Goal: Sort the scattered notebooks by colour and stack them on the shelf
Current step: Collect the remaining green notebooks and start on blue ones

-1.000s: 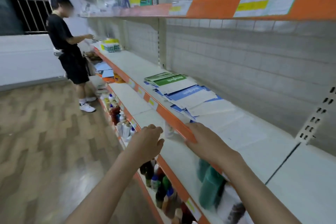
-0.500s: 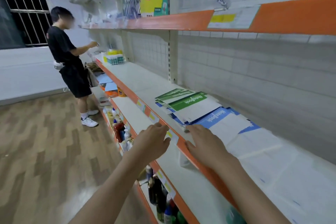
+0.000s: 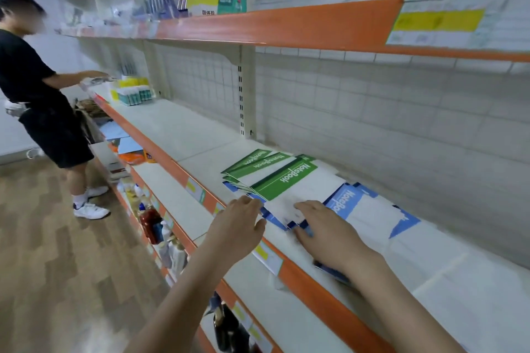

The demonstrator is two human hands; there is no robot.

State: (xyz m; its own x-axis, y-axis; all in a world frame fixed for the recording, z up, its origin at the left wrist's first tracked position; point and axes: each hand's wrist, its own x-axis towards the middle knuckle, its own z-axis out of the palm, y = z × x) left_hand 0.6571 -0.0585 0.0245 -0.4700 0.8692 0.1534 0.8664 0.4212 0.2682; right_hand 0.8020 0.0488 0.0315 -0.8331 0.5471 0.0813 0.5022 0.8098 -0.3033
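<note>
**Both hands reach the pile of notebooks**

The notebooks lie in a messy fan on the shelf (image 3: 200, 135), near its orange front edge. The green notebooks (image 3: 282, 178) are on the left part of the pile. The blue notebooks (image 3: 344, 203) are on the right and poke out from under the green ones too. The colours are mixed, so no sorting is done yet.

These books look thin and light. They are flat and will bend if you lift one by a corner. The covers look smooth, so I think they will slide over each other easily. That helps you pull one out, but a loose stack may slip apart. Take each book by its near edge, thumb under and fingers on top. Or push a few of one colour together first, then lift them as a bunch.

Your left hand (image 3: 238, 226) is at the left corner of the pile. Its fingers are loose and a bit bent. The tips touch the edge of the books, and it grips nothing.

Your right hand (image 3: 327, 235) lies flat on the blue books at the front. Its fingers are spread and press down. It holds nothing either.

Another person (image 3: 34, 100) stands far down the aisle, well away from you.
</note>
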